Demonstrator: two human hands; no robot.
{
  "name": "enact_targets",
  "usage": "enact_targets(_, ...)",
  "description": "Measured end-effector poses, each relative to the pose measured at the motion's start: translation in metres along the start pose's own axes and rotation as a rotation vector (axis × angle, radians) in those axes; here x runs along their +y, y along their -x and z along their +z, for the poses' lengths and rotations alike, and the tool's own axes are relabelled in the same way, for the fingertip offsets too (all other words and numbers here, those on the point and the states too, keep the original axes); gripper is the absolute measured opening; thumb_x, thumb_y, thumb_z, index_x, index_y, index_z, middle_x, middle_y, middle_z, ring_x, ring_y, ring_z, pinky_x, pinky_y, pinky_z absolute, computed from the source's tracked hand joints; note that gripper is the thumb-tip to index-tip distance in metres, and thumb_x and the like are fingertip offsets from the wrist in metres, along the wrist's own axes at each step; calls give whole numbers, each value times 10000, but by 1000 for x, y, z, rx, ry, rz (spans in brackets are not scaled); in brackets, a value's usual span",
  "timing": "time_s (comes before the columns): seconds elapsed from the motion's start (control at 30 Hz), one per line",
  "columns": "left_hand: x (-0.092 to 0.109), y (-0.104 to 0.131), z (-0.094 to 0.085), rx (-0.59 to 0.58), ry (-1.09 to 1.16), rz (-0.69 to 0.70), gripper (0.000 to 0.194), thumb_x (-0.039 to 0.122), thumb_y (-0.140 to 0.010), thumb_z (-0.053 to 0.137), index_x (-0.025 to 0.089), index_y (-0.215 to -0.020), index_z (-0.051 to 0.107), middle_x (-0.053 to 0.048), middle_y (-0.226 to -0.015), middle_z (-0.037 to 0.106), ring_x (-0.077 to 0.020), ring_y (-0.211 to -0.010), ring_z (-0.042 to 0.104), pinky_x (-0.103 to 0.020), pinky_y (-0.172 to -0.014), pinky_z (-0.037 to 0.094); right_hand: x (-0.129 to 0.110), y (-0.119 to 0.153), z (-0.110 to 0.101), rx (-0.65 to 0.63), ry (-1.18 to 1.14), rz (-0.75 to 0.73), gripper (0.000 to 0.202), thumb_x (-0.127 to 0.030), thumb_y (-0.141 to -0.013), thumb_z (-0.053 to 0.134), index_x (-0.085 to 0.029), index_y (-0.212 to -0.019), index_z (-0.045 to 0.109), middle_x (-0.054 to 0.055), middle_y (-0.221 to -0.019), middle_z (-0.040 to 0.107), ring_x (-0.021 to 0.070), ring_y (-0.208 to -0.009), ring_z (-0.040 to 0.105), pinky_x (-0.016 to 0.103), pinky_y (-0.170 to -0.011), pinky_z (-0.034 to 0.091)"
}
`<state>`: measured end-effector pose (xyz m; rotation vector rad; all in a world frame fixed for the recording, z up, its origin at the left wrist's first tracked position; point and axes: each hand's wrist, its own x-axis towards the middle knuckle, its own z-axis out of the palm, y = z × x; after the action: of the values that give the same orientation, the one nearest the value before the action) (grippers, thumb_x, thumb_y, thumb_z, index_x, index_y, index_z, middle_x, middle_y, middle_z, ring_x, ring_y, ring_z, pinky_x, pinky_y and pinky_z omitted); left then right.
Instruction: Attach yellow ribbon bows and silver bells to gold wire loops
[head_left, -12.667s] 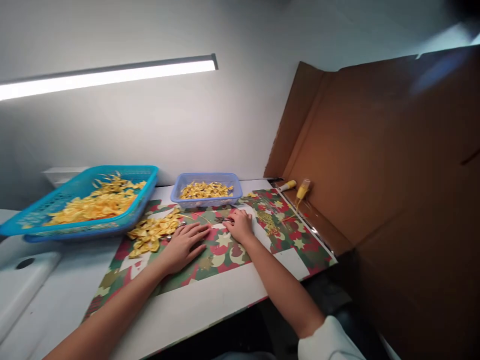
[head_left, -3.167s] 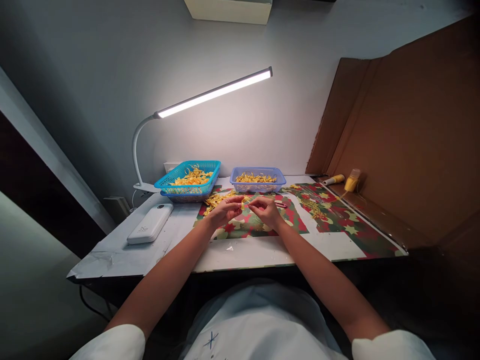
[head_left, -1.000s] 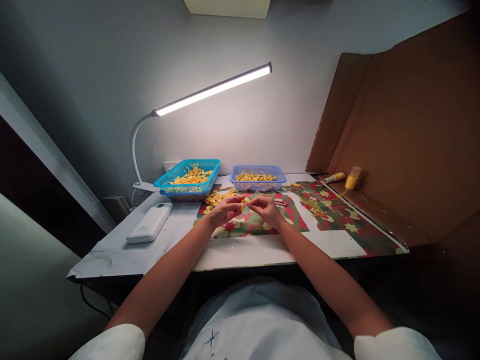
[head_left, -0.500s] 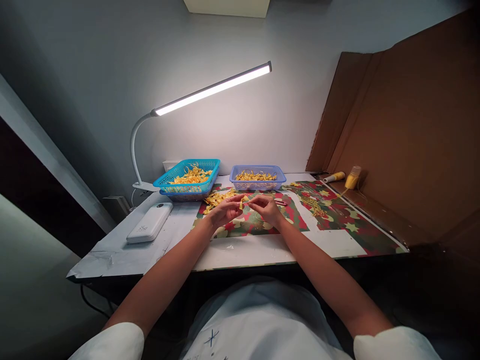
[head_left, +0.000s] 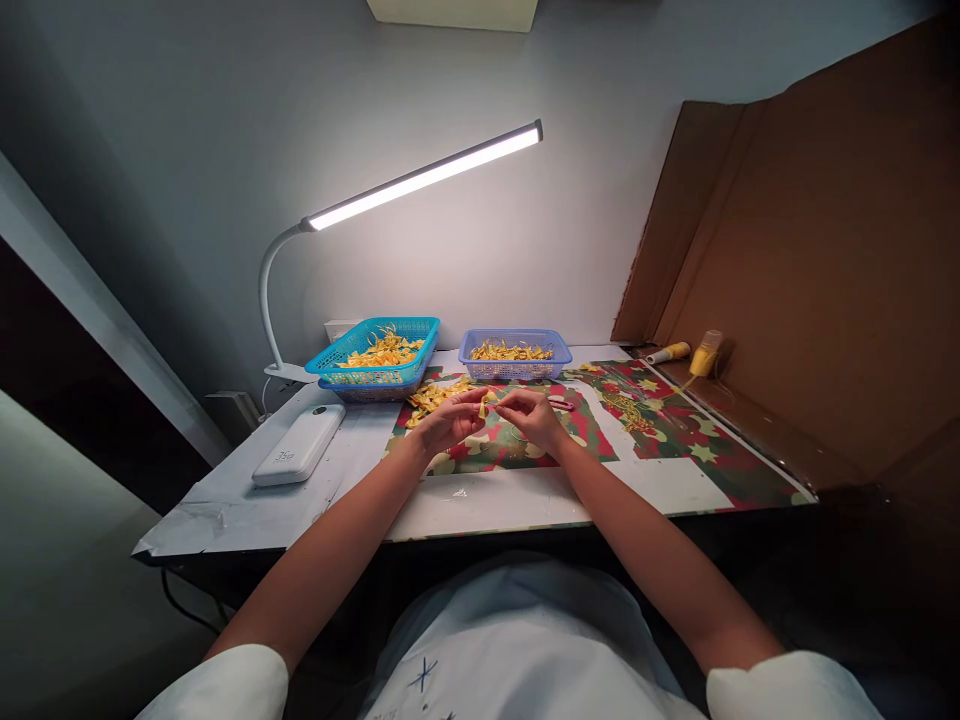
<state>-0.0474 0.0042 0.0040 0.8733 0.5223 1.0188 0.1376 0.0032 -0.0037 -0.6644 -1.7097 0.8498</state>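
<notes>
The left hand [head_left: 450, 422] and the right hand [head_left: 531, 415] meet above the middle of the table [head_left: 487, 505], back from its front edge; the left thumb and fingers are closed on a small yellow piece [head_left: 483, 409], which sits in the gap between the two hands; the right thumb and forefinger are pinched together just beside it, though what they grip, if anything, is too fine to tell; a thin pale loop [head_left: 517, 433] shows below them on the patterned sheet [head_left: 536, 455].

Loose yellow pieces [head_left: 431, 402] lie just behind the left hand; a turquoise basket [head_left: 367, 377] of yellow pieces rests on a blue basket [head_left: 375, 393] near the table's back left corner; a lavender basket [head_left: 517, 370], also holding yellow pieces, stands at the back edge; a pink-red object [head_left: 562, 405] lies beyond the right hand; a tangle of yellow thread [head_left: 632, 413] lies towards the right edge; a white device [head_left: 300, 446] lies by the left edge.
</notes>
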Motion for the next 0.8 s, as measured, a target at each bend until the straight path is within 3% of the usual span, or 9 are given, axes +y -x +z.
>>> enact_targets(0.37, -1, 0, 0, -6, 1, 0, 311, -36, -622, 677, 135, -881, 699, -10, -728, 681, -70, -581, 617, -161, -571, 500, -7, 0, -2, 4, -4, -20, 184, -353, -729, 719, -178, -676, 698, 13, -641, 629, 137, -624, 541, 276, -596, 436)
enact_targets(0.8, -2, 1, 3, -3, 2, 13, 294, -32, -617, 705, 134, -860, 701, -3, -696, 680, -62, -542, 606, -165, -570, 506, 2, 0, 2, -46, -160, 64, 262, -450, -704, 734, -193, -701, 682, 7, -671, 656, 141, -633, 567, 285, -613, 460)
